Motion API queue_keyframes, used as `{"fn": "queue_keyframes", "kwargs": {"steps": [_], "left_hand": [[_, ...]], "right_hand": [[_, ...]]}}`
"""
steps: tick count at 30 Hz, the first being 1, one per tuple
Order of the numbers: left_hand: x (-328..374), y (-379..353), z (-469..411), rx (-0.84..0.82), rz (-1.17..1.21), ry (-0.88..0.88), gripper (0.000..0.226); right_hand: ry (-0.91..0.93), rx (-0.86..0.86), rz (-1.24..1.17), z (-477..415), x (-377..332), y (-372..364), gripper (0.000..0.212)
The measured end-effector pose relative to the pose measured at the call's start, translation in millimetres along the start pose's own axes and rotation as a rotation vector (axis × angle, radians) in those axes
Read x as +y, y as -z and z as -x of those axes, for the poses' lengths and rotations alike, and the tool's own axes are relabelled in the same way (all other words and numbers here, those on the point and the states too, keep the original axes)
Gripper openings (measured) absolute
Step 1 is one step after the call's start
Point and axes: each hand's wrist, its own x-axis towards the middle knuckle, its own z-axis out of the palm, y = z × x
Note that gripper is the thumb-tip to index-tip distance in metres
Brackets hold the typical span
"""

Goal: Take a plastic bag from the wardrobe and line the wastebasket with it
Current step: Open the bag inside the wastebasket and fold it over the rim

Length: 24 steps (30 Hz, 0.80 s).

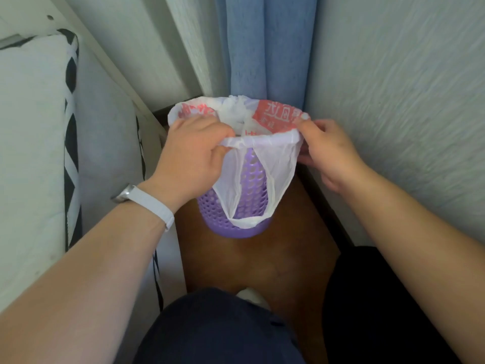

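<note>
A narrow strip of brown floor [294, 258] runs up the centre of the frame, between a bed at the left and a pale wall at the right. A purple perforated wastebasket [236, 206] stands directly on it at centre (a white plastic bag drapes over its rim). At lower centre, a small white object, too hidden to identify, sits on the floor.

Both bare forearms reached forward. Left hand [193, 156], band on wrist, was knuckles-up, fingers [210, 130] curled closed in a pinch. Right hand [332, 156] likewise pinched, thumb on top.
</note>
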Motion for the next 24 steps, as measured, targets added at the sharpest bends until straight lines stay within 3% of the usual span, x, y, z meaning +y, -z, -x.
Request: {"fn": "queue_keyframes", "kwargs": {"steps": [5,8,10,13,16,20,24], "left_hand": [[8.8,-19.4,11.7,-0.026,-0.118,-0.120,0.012],[3.0,-27.3,18.7,-0.057,-0.088,-0.102,0.012],[-2.2,-33.5,24.6,-0.112,-0.057,-0.001,0.029],[-12.4,-41.6,33.8,-0.240,-0.036,0.255,0.076],[-18.8,-49.5,42.8,-0.294,0.139,0.479,0.105],[-16.2,-66.4,55.2,-0.264,0.235,0.538,0.097],[-26.7,-78.1,55.7,0.003,0.366,0.843,0.083]], "right_hand": [[-0.253,-0.060,-0.164,-6.0,13.6,5.5,0.010],[-0.289,-0.022,-0.171,-11.1,21.8,5.8,0.009],[-0.268,0.006,-0.144,-14.1,25.9,6.9,0.009],[-0.218,0.046,-0.093,-18.2,32.2,8.4,0.006],[-0.168,0.118,-0.041,-20.9,37.3,9.5,0.008],[-0.132,0.180,0.077,-23.7,43.5,14.4,0.023],[-0.134,0.157,0.119,-27.4,55.8,13.6,0.036]]}}
